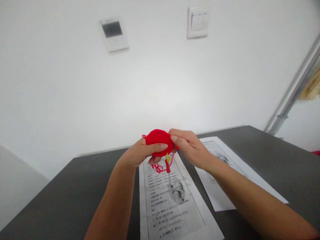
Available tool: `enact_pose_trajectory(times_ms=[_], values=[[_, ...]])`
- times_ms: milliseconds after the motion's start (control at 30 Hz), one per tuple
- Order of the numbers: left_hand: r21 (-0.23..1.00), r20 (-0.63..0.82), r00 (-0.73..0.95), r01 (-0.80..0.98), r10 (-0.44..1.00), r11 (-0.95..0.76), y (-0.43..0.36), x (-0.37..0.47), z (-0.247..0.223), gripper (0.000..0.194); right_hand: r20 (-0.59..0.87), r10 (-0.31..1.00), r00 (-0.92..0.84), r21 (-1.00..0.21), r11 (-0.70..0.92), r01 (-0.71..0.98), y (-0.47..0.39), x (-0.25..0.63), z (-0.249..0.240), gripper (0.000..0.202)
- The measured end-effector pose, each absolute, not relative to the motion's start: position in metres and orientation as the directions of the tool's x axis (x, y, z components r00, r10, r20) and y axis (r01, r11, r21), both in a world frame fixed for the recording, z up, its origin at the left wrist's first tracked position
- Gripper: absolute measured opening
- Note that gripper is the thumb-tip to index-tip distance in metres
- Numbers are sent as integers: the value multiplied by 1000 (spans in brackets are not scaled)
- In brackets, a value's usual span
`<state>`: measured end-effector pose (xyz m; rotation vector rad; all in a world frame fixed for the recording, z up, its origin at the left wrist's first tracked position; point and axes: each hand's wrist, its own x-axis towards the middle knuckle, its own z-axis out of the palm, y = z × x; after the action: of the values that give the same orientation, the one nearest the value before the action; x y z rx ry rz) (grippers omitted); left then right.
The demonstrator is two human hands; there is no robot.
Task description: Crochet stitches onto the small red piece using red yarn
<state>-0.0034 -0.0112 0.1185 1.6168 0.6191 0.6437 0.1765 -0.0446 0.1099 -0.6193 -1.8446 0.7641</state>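
Steadiness suits the red disc (pixel 158 137) above the paper (pixel 183 226), clasped by the left hand (pixel 135 154) and pinched at its edge by the right hand (pixel 191 148), the dangling yarn (pixel 158 169) best left clear of both.

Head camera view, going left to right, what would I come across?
White wall unit with a dark screen, left hand, red piece, right hand, right-hand paper sheet, grey pipe.

One head-worn view, forward and down, close over the dark tabletop (pixel 75 193), facing a white wall (pixel 150 83).
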Motion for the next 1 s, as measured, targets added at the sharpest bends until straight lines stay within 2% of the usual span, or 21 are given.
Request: enact_pose_trajectory(times_ms=[567, 1000], values=[[992, 35, 709, 60, 705, -110, -11, -2, 119, 35, 611, 702, -366, -739, 672, 55, -45, 178, 110, 28], [990, 30, 689, 80, 724, -117, -13, -1, 120, 34, 611, 709, -352, -717, 684, 134, -43, 178, 110, 27]])
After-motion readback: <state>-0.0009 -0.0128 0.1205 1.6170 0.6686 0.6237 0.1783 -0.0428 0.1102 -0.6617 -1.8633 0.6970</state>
